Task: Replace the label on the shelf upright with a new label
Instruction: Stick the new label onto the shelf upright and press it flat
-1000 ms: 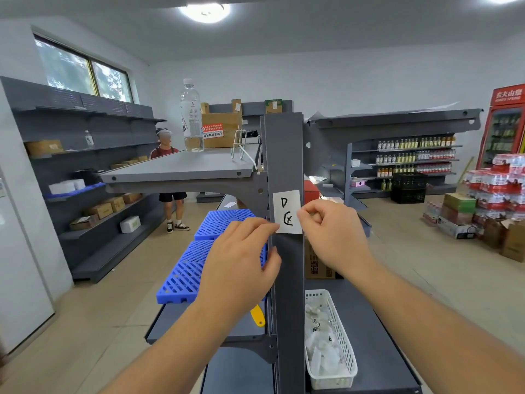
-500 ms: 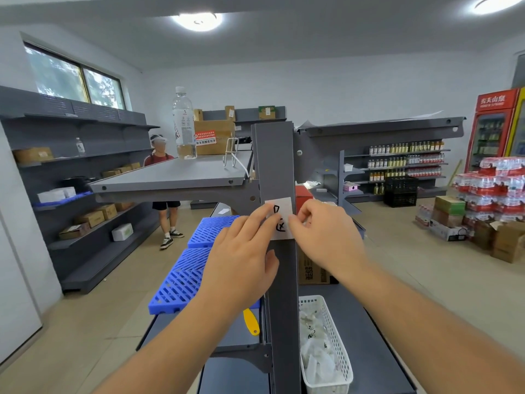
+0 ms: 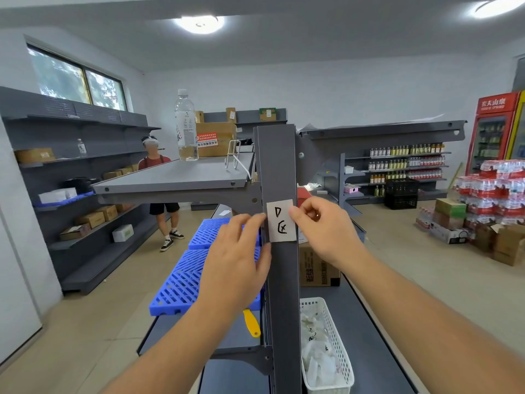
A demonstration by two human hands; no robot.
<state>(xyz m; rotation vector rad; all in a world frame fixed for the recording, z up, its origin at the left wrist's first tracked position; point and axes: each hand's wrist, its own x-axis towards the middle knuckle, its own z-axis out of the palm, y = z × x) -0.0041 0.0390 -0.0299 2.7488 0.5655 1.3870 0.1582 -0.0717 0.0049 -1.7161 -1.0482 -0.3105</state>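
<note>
A white paper label [image 3: 281,220] with black handwritten marks lies flat on the front face of the grey shelf upright [image 3: 279,166], about halfway up it. My left hand [image 3: 237,253] reaches in from the left, its fingertips on the label's left edge and its thumb against the upright's side. My right hand [image 3: 322,228] comes in from the right with curled fingers, thumb and forefinger pinching the label's right edge. The label's writing is fully visible between the two hands.
A white perforated basket [image 3: 342,339] of paper slips sits on the lower shelf right of the upright. A yellow scraper [image 3: 252,322] lies left of it, near blue plastic pallets [image 3: 187,277]. A water bottle [image 3: 186,126] stands on the upper shelf. A person [image 3: 160,194] stands behind.
My left fingers, which covered part of the label half a second ago, have slid back to its left edge, so the whole label shows. My right hand stays at the right edge.
</note>
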